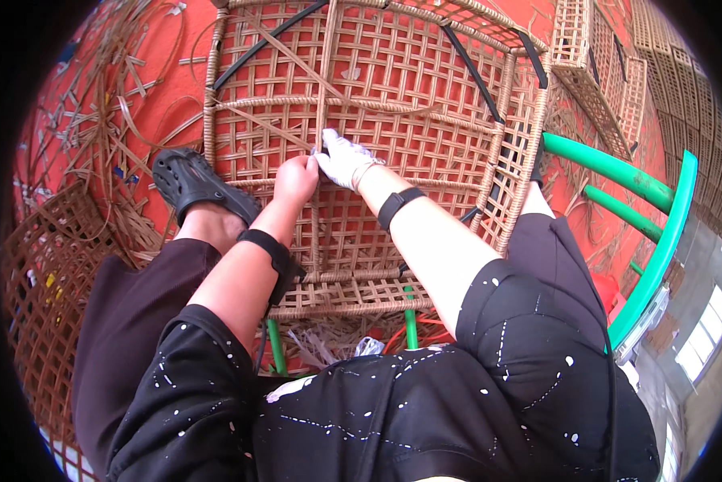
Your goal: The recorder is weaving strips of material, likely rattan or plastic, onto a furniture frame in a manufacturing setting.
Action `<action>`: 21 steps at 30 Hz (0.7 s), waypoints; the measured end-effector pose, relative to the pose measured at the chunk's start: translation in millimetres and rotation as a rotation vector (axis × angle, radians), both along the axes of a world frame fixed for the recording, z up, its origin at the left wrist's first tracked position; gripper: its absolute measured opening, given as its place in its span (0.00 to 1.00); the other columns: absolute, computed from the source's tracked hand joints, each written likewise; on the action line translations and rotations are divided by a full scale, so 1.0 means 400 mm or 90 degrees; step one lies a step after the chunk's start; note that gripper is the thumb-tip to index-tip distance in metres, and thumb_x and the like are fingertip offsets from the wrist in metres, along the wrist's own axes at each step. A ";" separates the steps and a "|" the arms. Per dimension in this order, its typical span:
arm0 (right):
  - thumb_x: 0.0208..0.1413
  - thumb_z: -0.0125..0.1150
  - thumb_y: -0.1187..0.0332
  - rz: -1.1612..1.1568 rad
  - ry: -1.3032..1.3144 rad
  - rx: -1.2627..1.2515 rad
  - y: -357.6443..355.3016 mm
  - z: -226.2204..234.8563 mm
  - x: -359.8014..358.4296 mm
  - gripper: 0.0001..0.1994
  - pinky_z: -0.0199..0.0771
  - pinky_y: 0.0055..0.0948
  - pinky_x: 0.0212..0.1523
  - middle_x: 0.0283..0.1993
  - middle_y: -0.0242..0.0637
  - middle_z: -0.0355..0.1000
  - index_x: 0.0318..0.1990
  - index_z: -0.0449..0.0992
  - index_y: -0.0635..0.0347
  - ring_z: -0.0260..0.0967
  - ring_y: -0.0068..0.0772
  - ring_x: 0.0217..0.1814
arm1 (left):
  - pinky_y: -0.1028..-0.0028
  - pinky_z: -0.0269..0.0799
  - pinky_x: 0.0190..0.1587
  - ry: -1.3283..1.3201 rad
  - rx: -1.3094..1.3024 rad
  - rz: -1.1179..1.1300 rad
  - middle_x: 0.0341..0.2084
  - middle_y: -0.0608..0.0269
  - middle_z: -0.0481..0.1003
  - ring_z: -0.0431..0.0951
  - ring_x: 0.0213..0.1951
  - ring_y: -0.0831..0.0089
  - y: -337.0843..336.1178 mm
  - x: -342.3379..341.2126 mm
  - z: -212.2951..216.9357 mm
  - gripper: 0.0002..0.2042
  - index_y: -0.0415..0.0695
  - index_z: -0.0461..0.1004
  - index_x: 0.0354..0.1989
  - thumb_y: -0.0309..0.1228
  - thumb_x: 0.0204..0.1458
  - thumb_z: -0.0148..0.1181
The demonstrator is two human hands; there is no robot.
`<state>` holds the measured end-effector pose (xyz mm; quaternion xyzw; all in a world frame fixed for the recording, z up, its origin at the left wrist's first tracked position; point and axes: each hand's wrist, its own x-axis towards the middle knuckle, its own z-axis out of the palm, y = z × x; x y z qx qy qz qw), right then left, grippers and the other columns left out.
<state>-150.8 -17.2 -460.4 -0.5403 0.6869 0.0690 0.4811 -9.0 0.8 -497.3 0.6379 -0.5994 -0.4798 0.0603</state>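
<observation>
Between my legs lies a large shallow woven rattan basket (pixel 425 165), its open lattice showing the red floor beneath. A raised wrapped rib (pixel 361 104) crosses it from side to side, and a double cane strip (pixel 325 68) runs lengthwise down its middle. My bare left hand (pixel 298 178) is closed, thumb and fingers pinching at this strip. Touching it from the right is my right hand (pixel 346 159), in a thin white glove, its fingers bent around the same strip. The fingertips partly hide the spot they grip. Black straps brace the basket's corners.
Loose cane strips (pixel 96 104) litter the red floor (pixel 164 68) at the left. A lattice basket (pixel 52 281) stands at lower left, and others (pixel 590 72) are stacked at upper right. Green metal bars (pixel 610 169) curve along the right. My black clog (pixel 196 178) is beside the basket.
</observation>
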 end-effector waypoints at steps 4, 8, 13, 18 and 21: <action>0.49 0.56 0.59 0.174 0.036 -0.016 0.005 -0.003 -0.030 0.17 0.70 0.41 0.45 0.40 0.48 0.73 0.44 0.68 0.58 0.71 0.50 0.43 | 0.61 0.71 0.39 0.115 -0.054 0.062 0.28 0.44 0.76 0.77 0.34 0.52 0.019 0.001 0.001 0.14 0.39 0.76 0.38 0.36 0.51 0.52; 0.46 0.61 0.59 -0.173 -0.140 0.003 -0.038 0.049 -0.101 0.17 0.71 0.30 0.30 0.31 0.37 0.73 0.38 0.75 0.63 0.69 0.30 0.27 | 0.66 0.71 0.35 0.147 0.018 0.092 0.27 0.48 0.77 0.78 0.31 0.58 0.027 0.004 -0.011 0.15 0.40 0.75 0.42 0.36 0.50 0.55; 0.46 0.60 0.68 -0.368 -0.333 -0.288 -0.156 0.377 -0.227 0.05 0.48 0.13 0.15 0.21 0.23 0.61 0.27 0.71 0.56 0.52 0.12 0.17 | 0.67 0.71 0.36 0.116 -0.008 0.131 0.28 0.51 0.78 0.78 0.31 0.60 0.032 -0.015 0.001 0.20 0.39 0.76 0.41 0.44 0.46 0.63; 0.52 0.56 0.71 -0.525 -0.476 -0.592 -0.150 0.734 -0.213 0.08 0.64 0.17 0.28 0.33 0.38 0.70 0.39 0.73 0.64 0.68 0.25 0.31 | 0.68 0.72 0.37 0.029 -0.080 0.142 0.30 0.50 0.78 0.79 0.33 0.63 0.023 -0.041 0.021 0.18 0.40 0.77 0.41 0.41 0.47 0.63; 0.52 0.56 0.70 -0.484 -0.373 -0.822 -0.139 0.816 -0.205 0.14 0.72 0.20 0.31 0.37 0.44 0.73 0.43 0.73 0.73 0.73 0.32 0.36 | 0.69 0.72 0.36 0.038 -0.082 0.151 0.28 0.50 0.78 0.80 0.32 0.63 0.017 -0.039 0.034 0.17 0.39 0.77 0.40 0.40 0.49 0.62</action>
